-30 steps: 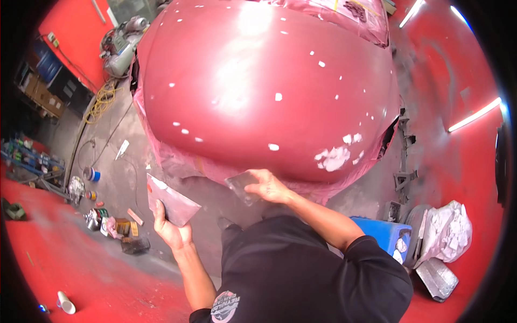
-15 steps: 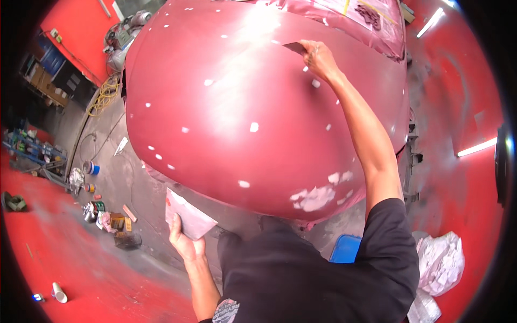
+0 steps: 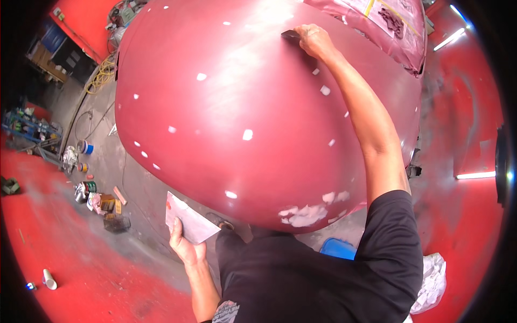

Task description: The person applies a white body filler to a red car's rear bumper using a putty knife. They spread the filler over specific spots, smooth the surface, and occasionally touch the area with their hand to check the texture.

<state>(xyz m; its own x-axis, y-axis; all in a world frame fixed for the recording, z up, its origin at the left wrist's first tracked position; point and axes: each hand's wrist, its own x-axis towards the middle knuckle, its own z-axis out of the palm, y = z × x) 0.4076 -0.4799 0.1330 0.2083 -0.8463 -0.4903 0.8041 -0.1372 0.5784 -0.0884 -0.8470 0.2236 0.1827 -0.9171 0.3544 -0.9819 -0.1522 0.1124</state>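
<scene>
A red car hood point(image 3: 215, 140) fills the middle, dotted with small pale filler spots and a larger whitish patch point(image 3: 307, 214) near its front edge. My right hand point(image 3: 316, 42) reaches across to the far part of the hood, pinching a dark flat spreader point(image 3: 291, 35). The spreader's edge is at the red surface; whether it touches, I cannot tell. Low on the left, my left hand point(image 3: 188, 248) grips a pale flat mixing board point(image 3: 195, 225), thumb on top. A small reddish smear shows near the board's upper corner.
Masking film point(image 3: 398, 48) with yellow tape covers the far right of the car. Cans, a carton point(image 3: 107, 204) and a yellow coiled hose point(image 3: 100, 78) lie on the left floor. A blue bin point(image 3: 338, 248) and crumpled white plastic point(image 3: 432, 282) sit at my right.
My right hand with the spreader has shifted slightly farther over the hood, and the spreader is tilted differently. The view has moved a little. My left hand still holds the board.
</scene>
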